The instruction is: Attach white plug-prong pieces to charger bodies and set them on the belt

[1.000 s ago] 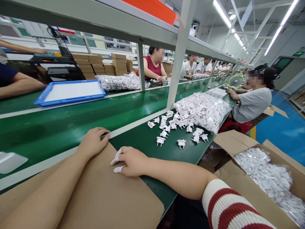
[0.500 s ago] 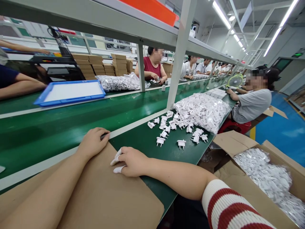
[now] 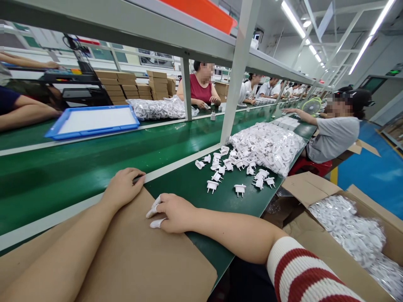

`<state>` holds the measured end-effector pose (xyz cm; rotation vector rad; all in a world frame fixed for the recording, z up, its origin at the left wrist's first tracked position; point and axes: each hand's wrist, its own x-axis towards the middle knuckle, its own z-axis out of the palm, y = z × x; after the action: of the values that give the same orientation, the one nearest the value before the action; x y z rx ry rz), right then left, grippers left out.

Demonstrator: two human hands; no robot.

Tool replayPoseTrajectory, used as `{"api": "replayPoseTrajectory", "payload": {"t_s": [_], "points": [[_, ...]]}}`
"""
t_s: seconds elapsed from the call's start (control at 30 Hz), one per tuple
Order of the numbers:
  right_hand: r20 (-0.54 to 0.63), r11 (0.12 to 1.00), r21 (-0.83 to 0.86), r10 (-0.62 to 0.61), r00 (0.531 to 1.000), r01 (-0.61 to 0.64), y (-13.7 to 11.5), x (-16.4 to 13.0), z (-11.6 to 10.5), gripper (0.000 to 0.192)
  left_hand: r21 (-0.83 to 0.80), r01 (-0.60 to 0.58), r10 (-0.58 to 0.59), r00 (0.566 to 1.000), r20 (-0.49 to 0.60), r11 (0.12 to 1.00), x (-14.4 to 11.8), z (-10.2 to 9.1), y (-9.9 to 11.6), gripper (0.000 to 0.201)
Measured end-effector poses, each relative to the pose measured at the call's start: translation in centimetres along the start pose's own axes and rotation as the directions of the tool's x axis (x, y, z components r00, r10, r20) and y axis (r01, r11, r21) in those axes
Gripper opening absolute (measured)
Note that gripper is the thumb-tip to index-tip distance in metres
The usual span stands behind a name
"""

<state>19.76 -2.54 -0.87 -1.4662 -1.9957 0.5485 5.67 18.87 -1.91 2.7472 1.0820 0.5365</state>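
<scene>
A flat brown cardboard sheet (image 3: 151, 256) lies over the near part of the green bench. My left hand (image 3: 122, 188) rests at its far edge, fingers curled round a small dark thing that is mostly hidden. On the cardboard lies my right hand (image 3: 174, 213), white finger cots on some fingertips; its fingers are apart and nothing is in them. Beyond the right hand, several white two-pin plug pieces (image 3: 239, 190) are scattered on the green bench top (image 3: 185, 184). Behind them sits a clear bag (image 3: 267, 147) full of similar white pieces.
A green conveyor belt (image 3: 94, 176) runs past the bench, with a metal post (image 3: 234, 79) at its edge. Across it are a blue tray (image 3: 94, 133) and a bag of white parts (image 3: 160, 108). An open carton (image 3: 308, 188) stands low at right. Co-workers sit along both sides.
My hands and the cardboard stay put. The grey-shirted co-worker at right has stretched an arm toward the belt. White items on the belt have shifted left; one has left view at the left edge.
</scene>
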Motion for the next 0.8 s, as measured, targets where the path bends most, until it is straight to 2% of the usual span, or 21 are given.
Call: {"api": "replayPoseTrajectory", "payload": {"t_s": [0.17,0.23,0.3,0.4,0.47,0.8], "points": [[-0.004,1.000,0.001,-0.011,1.000,0.011,0.1,0.1,0.1,0.024,-0.001,-0.007,0.007,0.996,-0.091,1.000,0.0,0.4,-0.1,0.069],[-0.003,1.000,-0.002,-0.013,1.000,0.013,0.1,0.1,0.1,0.026,0.017,0.006,-0.004,0.995,-0.097,1.000,0.1,0.6,-0.2,0.078],[0.000,1.000,-0.005,-0.009,1.000,0.009,0.1,0.1,0.1,0.026,0.056,0.031,-0.028,0.999,-0.044,0.998,0.3,0.9,-0.3,0.081],[-0.002,1.000,-0.006,0.000,1.000,0.000,0.1,0.1,0.1,0.024,0.122,0.052,-0.063,0.994,0.086,0.991,0.5,1.2,-0.5,0.077],[-0.009,1.000,-0.001,-0.001,1.000,0.001,0.1,0.0,0.1,0.023,0.154,0.062,-0.083,0.988,0.132,0.986,0.5,1.2,-0.7,0.074],[0.006,0.999,0.012,0.032,0.999,-0.032,-0.2,0.0,-0.1,0.020,0.329,0.087,-0.138,0.981,0.134,0.940,0.3,-1.0,-0.2,0.068]]}}
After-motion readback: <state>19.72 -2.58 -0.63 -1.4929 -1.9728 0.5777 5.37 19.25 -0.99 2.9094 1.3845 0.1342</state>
